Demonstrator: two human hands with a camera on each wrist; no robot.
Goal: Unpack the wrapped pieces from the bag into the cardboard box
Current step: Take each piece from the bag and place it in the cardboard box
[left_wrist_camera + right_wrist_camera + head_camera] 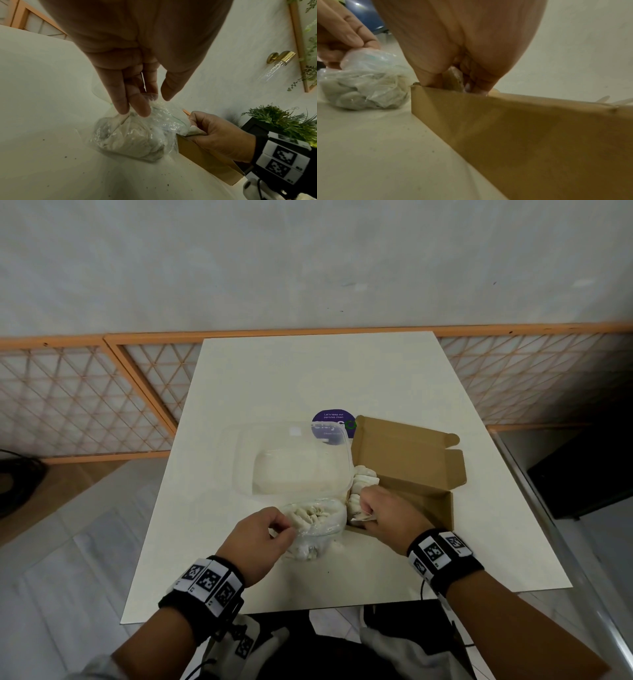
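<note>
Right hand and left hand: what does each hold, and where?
Right hand grips a wrapped piece at the cardboard box's near corner; left hand pinches the plastic bag's top edge.

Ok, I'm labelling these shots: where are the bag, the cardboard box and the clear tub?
bag [318, 529]: head view, its crinkled plastic middle.
cardboard box [530, 128]: right wrist view, its near outer wall.
clear tub [294, 470]: head view, its see-through bottom.

Head view evenly lit, soft light from above — white table [308, 371] bright, shadows faint. Far-right corner falls dark. Straight lines bow toward edges. Left wrist view dimmer, greenish cast; palm close to lens soft, small glints on clear plastic bag [133, 138]. Right wrist view dim and warm — whole frame blurred, cardboard box [530, 135] wall smeared.
</note>
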